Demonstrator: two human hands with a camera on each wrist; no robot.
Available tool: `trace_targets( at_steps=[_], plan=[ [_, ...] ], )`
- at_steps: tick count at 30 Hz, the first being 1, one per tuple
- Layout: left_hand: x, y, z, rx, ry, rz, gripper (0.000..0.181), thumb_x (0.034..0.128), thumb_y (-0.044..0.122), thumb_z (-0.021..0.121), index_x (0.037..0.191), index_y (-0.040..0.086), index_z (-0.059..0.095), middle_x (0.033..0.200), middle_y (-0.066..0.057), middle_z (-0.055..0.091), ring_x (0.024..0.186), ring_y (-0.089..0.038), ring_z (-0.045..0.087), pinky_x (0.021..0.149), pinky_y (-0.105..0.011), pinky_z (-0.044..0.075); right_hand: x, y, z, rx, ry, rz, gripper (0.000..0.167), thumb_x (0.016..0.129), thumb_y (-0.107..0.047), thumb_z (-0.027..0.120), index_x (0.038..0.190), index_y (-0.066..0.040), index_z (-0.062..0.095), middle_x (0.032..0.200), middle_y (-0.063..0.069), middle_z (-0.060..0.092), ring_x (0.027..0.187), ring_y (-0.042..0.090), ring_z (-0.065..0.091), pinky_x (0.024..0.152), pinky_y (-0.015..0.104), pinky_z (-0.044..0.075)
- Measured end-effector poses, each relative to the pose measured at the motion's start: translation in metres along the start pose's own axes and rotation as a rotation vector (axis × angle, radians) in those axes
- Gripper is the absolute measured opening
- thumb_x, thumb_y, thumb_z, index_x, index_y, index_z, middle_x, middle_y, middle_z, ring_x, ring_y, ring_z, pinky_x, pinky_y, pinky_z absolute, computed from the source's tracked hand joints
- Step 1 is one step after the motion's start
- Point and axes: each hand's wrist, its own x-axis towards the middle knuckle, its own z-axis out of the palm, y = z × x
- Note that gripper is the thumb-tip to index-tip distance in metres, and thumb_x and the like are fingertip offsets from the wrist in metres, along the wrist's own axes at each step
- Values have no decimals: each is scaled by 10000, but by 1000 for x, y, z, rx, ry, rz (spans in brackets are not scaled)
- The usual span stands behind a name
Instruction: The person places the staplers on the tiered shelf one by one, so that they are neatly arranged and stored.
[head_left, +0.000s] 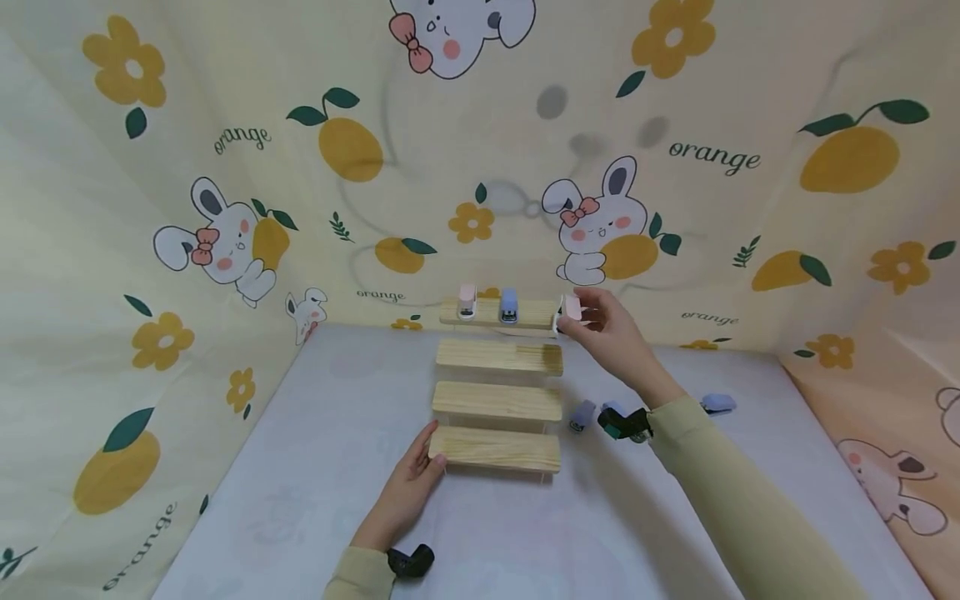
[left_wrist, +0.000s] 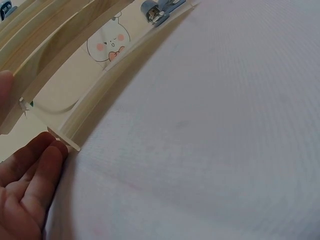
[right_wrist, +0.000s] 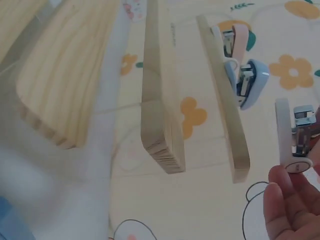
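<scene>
Right sleeve (head_left: 742, 500), nearest in the head view: leads to the right hand (head_left: 618, 337), grip pinching a pink-and-white mini stapler (head_left: 572, 307) beside a four-tier wooden shelf (head_left: 498, 450) on the bench (head_left: 300, 500). Left wrist view: the left hand (left_wrist: 30, 185) holds the shelf's end, grip narrow. Right wrist view: the held stapler sits apart from the top tier (right_wrist: 235, 135), which carries a pink stapler (right_wrist: 239, 42) and a blue stapler (right_wrist: 256, 82).

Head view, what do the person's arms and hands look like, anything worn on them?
Left sleeve and right sleeve are plain pale khaki. The left wrist camera is black; the right wrist camera is black with a greenish patch. Left hand and right hand are ungloved.
</scene>
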Motion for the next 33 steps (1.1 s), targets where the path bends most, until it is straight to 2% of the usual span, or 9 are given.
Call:
trace_targets(
  at_steps=[5, 10, 13, 20, 27, 33],
  plan=[
    [1, 0, 0, 1, -4, 0, 645, 950, 475, 566, 1512, 395, 261, 1561, 9, 261, 1402, -179, 274, 1141, -383, 244, 11, 5, 7, -18, -37, 24, 766, 865, -501, 685, 1451, -121, 371, 1312, 88, 510, 1107, 255, 524, 905, 439, 513],
    [2, 0, 0, -11, -13, 3, 643, 948, 474, 570, 1509, 400, 266, 1558, 25, 266, 1398, -156, 276, 1137, -359, 248, 17, 6, 11, -55, -33, 29, 783, 867, -508, 679, 1460, -105, 366, 1336, 114, 502, 1126, 261, 508, 901, 440, 506],
    [2, -1, -1, -16, -5, 22, 641, 955, 445, 572, 1515, 370, 270, 1560, -13, 270, 1398, -192, 286, 1134, -382, 251, 22, 4, 12, -62, -33, 33, 807, 856, -539, 675, 1466, -112, 364, 1341, 106, 494, 1123, 258, 501, 895, 440, 509],
    [0, 1, -1, -28, -4, 19, 632, 965, 403, 574, 1519, 329, 279, 1560, -58, 269, 1399, -223, 286, 1133, -399, 250, 30, 5, 13, -47, -59, 64, 808, 856, -554, 666, 1466, -120, 360, 1341, 69, 477, 1158, 240, 483, 910, 454, 502],
    [1, 1, -1, -35, -5, 32, 633, 960, 408, 580, 1515, 321, 288, 1555, -88, 277, 1394, -232, 300, 1134, -400, 255, 26, 9, 14, -64, -51, 35, 797, 859, -576, 646, 1453, -121, 371, 1397, 69, 450, 1173, 250, 480, 927, 463, 504],
    [2, 1, -2, -25, -16, 34, 661, 957, 428, 575, 1528, 308, 262, 1557, -100, 269, 1395, -245, 295, 1128, -406, 261, 7, 22, 8, -93, -68, 49, 787, 881, -555, 632, 1468, -115, 347, 1447, 122, 406, 1185, 300, 492, 940, 497, 490]
  ],
)
